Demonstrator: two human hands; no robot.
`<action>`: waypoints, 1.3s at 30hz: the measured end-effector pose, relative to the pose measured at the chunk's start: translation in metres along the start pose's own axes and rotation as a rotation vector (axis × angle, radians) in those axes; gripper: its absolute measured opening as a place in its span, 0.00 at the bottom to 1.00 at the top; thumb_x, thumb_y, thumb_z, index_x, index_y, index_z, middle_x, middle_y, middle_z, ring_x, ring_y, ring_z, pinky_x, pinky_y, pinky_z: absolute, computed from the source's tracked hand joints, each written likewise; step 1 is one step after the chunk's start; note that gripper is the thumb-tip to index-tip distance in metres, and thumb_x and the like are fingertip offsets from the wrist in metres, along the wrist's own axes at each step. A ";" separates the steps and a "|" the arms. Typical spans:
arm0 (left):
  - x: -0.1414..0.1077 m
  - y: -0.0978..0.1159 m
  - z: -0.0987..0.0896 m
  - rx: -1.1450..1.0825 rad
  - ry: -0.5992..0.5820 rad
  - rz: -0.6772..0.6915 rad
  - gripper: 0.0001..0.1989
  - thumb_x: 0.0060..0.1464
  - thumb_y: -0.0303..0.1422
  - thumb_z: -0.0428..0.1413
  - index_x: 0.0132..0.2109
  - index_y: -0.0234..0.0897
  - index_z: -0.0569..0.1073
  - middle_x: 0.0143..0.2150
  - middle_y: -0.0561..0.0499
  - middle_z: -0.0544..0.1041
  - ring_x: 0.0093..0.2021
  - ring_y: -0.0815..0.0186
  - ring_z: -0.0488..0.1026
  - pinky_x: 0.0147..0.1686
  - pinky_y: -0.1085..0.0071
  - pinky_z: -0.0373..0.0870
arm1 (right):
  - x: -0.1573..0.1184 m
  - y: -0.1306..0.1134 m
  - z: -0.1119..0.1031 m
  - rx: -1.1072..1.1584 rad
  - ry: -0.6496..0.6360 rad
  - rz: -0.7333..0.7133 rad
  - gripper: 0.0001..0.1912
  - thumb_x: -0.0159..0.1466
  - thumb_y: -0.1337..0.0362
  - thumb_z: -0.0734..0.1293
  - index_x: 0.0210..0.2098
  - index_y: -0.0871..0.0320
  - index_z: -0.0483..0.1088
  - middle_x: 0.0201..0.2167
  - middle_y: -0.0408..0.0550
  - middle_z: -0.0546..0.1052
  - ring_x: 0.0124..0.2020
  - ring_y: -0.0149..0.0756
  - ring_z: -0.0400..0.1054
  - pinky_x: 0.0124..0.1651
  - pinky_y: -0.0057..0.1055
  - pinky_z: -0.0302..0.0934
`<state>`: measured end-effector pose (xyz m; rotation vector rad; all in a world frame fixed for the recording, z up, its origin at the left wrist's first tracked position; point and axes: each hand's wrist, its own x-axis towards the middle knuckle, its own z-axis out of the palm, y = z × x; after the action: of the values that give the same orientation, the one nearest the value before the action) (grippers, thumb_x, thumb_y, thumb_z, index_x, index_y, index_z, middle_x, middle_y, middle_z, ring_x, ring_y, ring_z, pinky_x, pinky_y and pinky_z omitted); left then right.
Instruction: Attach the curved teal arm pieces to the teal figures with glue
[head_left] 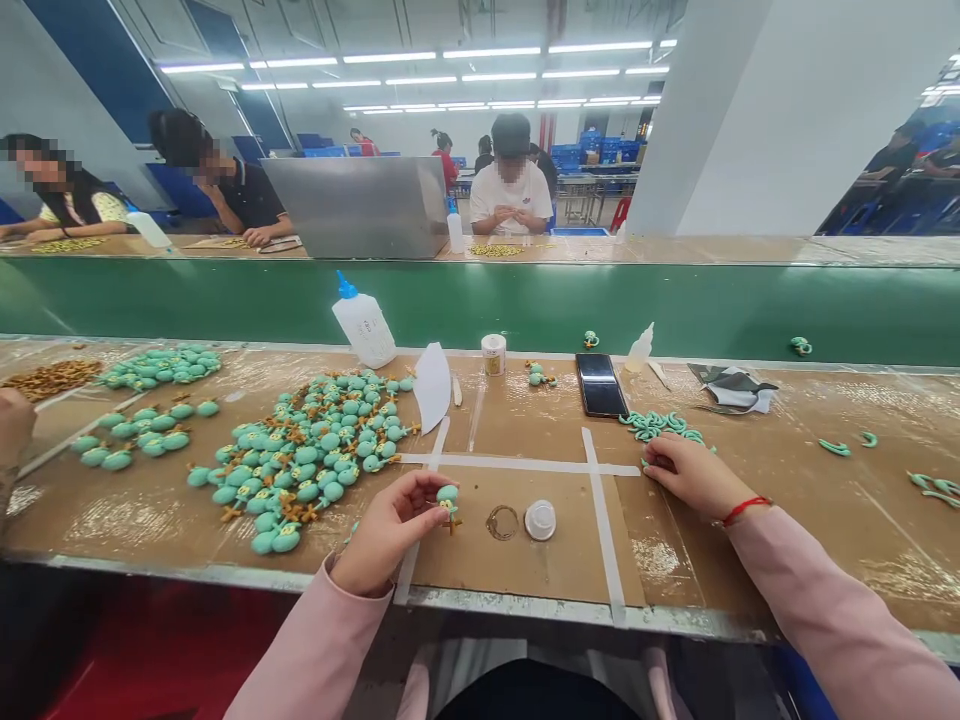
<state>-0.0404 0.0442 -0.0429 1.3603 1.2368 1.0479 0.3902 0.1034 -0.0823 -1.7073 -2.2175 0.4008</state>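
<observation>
While 1 left hand grips a green-headed figurine, the right hand, fingers curled, reaches green curved pieces at 2 o'clock from a small white cup.

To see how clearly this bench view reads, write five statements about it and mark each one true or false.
1. The left hand holds a green-and-orange figure. True.
2. The right-side hand is gripping the phone. False: the right hand is at the pile of green curved pieces, and the phone lies on the bench beyond it.
3. The large bottle has a red tip. False: the tip of the large bottle is blue.
4. A red band is on the right wrist. True.
5. The small round tub stands between the large bottle and the phone. True.
</observation>
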 end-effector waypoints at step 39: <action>-0.056 0.011 0.065 -0.351 -0.329 -0.224 0.12 0.49 0.40 0.66 0.41 0.44 0.82 0.43 0.45 0.79 0.38 0.61 0.76 0.39 0.64 0.76 | -0.044 -0.061 -0.011 0.541 0.095 0.102 0.11 0.65 0.54 0.61 0.33 0.55 0.67 0.31 0.47 0.75 0.34 0.37 0.67 0.39 0.33 0.60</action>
<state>0.0186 -0.0185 -0.0403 1.0453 0.8881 0.7998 0.3516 0.0457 -0.0506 -1.5024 -1.7443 0.8367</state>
